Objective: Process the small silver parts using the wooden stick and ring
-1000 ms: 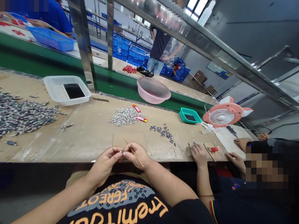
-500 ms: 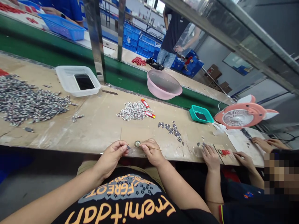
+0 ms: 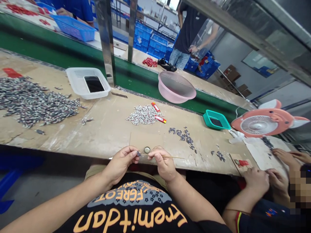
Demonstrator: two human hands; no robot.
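Observation:
My left hand [image 3: 121, 162] is pinched shut on a tiny dark part [image 3: 138, 154] at the near edge of the worktable [image 3: 107, 129]. My right hand [image 3: 163, 163] is closed on a thin wooden stick [image 3: 170, 157] that lies level, its left tip pointing at the small part. A small round metal cap [image 3: 147, 149] sits on the table just behind my fingers. A pile of small silvery pieces [image 3: 143, 114] with two red sticks [image 3: 157, 113] lies further back, and a scatter of dark parts [image 3: 183, 136] lies to the right.
A big heap of grey parts [image 3: 34, 103] covers the left of the table. A white tray [image 3: 87, 82], pink basin [image 3: 176, 86], teal tray [image 3: 216, 119] and pink fan [image 3: 267, 121] stand behind. A co-worker's hands [image 3: 257, 179] work at my right. Other people stand across the green conveyor [image 3: 60, 58].
The stick in my right hand has swung from a downward slant to level. The view has shifted, which brought the round metal cap into sight. The co-worker's hands have moved along the table edge.

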